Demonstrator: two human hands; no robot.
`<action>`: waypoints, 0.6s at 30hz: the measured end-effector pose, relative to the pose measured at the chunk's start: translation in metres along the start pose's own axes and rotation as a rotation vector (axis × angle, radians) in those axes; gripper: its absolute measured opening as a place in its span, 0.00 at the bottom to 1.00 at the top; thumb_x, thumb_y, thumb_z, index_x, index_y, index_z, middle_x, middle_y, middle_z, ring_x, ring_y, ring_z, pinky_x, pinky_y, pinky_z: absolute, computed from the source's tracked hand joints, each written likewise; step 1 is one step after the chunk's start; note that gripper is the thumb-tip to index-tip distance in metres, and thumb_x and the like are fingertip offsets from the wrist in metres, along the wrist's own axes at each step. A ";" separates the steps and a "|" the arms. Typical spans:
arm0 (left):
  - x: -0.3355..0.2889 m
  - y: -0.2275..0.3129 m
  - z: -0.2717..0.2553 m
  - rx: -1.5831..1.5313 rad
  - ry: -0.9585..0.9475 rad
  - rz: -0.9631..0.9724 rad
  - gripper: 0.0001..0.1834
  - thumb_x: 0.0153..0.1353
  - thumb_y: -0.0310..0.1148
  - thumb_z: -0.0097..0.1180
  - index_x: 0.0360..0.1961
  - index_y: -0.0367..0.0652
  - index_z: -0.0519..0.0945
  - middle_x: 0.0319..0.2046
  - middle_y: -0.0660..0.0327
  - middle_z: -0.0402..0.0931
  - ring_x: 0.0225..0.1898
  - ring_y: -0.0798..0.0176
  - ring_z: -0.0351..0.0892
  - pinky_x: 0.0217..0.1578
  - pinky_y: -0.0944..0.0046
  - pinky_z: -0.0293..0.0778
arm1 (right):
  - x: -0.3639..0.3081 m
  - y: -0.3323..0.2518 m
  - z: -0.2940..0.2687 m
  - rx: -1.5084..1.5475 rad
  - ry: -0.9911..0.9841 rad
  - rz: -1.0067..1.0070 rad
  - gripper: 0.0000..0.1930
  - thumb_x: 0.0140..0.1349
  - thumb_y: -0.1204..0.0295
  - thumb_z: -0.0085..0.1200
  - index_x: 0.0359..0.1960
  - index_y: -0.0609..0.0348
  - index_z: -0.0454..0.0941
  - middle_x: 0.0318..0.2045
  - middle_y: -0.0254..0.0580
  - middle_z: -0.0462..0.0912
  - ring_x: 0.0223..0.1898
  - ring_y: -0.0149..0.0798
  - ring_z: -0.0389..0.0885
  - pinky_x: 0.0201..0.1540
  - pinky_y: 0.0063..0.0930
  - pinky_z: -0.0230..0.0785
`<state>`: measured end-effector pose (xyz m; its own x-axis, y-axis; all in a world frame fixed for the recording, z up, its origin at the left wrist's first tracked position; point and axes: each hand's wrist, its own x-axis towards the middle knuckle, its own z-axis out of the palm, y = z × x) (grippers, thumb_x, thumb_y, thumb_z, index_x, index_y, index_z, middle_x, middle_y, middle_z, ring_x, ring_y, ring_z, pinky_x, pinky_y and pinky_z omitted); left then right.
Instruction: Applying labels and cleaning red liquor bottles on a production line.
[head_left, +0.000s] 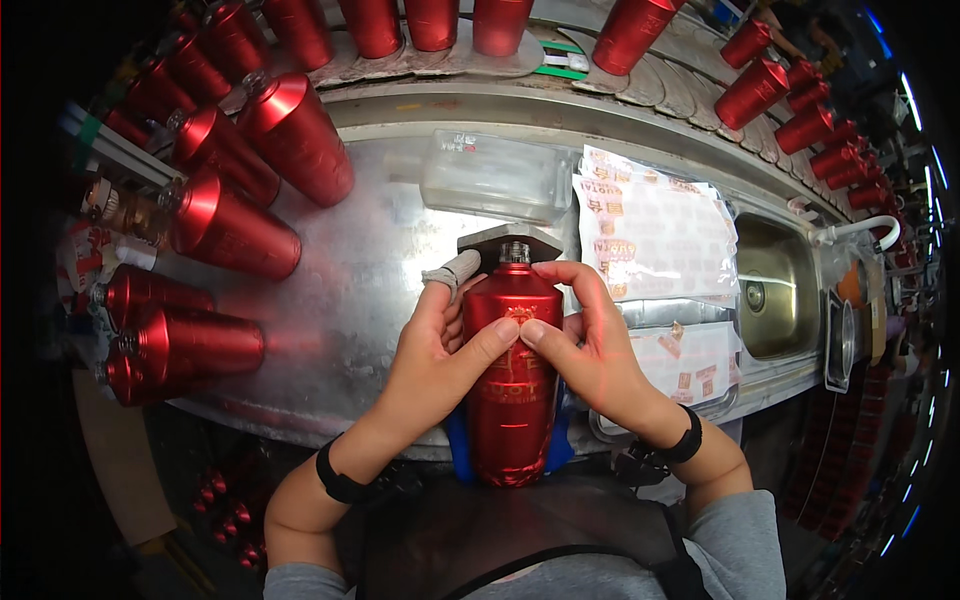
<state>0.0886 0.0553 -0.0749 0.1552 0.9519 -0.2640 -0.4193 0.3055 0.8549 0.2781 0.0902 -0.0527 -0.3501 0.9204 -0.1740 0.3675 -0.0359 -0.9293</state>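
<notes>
A glossy red bottle (510, 420) with a clear threaded neck lies in front of me, its neck pointing away and its base at my body. My left hand (432, 345) is closed round its left side, and a pale cover wraps the index fingertip. From the other side my right hand (600, 355) grips the same bottle. Both thumbs press side by side on gold markings on its front. Right behind the neck is a dark angular block (478, 243). Blue material (459, 445) shows under the bottle near its base.
Several red bottles (235, 225) stand on the metal table (350, 285) at left. A clear plastic tray (495, 180) sits beyond the block. Printed sheets (655, 230) lie at right, beside a sink (775, 310) with a white faucet (858, 232). More bottles line a plated conveyor (690, 100) behind.
</notes>
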 end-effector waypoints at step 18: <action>0.006 -0.007 0.000 -0.068 0.044 0.040 0.34 0.68 0.31 0.58 0.68 0.33 0.57 0.60 0.48 0.70 0.59 0.62 0.73 0.59 0.63 0.71 | 0.008 -0.011 0.002 0.035 -0.009 0.064 0.19 0.68 0.65 0.53 0.53 0.66 0.70 0.47 0.50 0.74 0.49 0.40 0.75 0.52 0.31 0.68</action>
<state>0.0926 0.0589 -0.0829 0.0986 0.9629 -0.2511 -0.4844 0.2668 0.8332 0.2691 0.0973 -0.0449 -0.3344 0.9123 -0.2363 0.3588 -0.1086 -0.9271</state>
